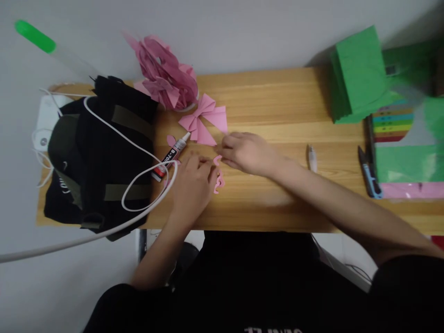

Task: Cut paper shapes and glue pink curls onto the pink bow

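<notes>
My left hand [194, 178] rests palm down on the table with its fingers loosely bent and slightly apart, beside small pink paper cut-outs [221, 180]. My right hand [247, 152] reaches in from the right, its fingers drawn together just above another curved pink cut-out [217, 160]. What lies between those fingertips, if anything, is hidden. Beyond the hands is a folded pink paper bow [204, 119], its lower edge close to my right fingertips. A black glue tube [172, 156] marked B-700 lies left of my left hand, over more small pink pieces.
At left, a black bag [104, 157] with a white cable [138, 178] looping near my left hand. Behind stands a pink paper flower bundle [166, 74]. Rightward lie a pale pen-like tool [312, 158], blue-handled scissors [371, 175], a green box [360, 74] and coloured paper [405, 162].
</notes>
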Demonstrator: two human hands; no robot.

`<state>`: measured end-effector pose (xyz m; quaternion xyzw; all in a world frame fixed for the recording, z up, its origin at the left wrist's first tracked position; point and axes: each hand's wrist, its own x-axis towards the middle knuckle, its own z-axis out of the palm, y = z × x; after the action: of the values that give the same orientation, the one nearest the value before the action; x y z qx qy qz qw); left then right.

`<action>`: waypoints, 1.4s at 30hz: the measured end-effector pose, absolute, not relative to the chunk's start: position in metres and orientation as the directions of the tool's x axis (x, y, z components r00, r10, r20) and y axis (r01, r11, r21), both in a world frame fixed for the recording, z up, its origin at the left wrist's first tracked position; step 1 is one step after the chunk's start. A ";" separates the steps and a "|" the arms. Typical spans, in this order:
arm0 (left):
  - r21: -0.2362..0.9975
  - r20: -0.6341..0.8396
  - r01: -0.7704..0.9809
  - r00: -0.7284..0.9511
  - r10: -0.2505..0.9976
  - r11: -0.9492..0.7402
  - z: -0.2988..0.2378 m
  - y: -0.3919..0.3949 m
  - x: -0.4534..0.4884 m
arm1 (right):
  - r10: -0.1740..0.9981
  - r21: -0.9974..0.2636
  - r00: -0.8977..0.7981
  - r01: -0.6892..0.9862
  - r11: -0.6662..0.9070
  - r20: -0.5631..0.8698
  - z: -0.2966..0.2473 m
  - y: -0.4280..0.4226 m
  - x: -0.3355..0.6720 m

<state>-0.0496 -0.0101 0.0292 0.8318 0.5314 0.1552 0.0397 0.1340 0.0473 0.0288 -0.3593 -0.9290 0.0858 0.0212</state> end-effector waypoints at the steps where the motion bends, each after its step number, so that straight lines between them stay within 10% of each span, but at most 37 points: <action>1: 0.242 0.215 0.876 0.370 0.904 -0.417 0.028 -0.013 -0.053 | 0.641 -0.139 -0.766 0.640 0.756 -0.042 0.030 0.050 0.134; 11: 0.278 0.182 0.893 0.313 0.932 -0.354 0.025 -0.018 -0.061 | 0.398 -0.088 -0.916 0.400 0.912 -0.045 0.029 0.062 0.126; 22: 0.433 0.144 0.831 0.319 0.937 -0.350 0.031 -0.004 -0.043 | 0.501 -0.238 -0.860 0.508 0.827 -0.096 0.049 0.061 0.135; 28: 0.910 -0.105 0.415 0.168 0.980 0.027 0.045 -0.011 -0.041 | 0.784 -0.723 -0.617 0.512 0.463 0.065 0.072 0.050 0.164; 31: 0.964 -0.259 0.073 0.079 0.963 0.254 0.049 -0.019 -0.038 | 0.922 -0.899 -0.368 0.433 0.057 -0.119 0.076 0.028 0.173; 42: 0.943 -0.331 0.032 0.170 0.928 0.331 0.048 -0.057 -0.015 | 0.913 -0.899 -0.167 -0.179 -0.400 -0.373 0.046 -0.046 0.148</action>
<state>-0.0150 -0.0567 0.0483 0.4507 0.5323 0.3626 0.6181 0.1483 -0.0458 0.0456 -0.5008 -0.3666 0.6701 0.4073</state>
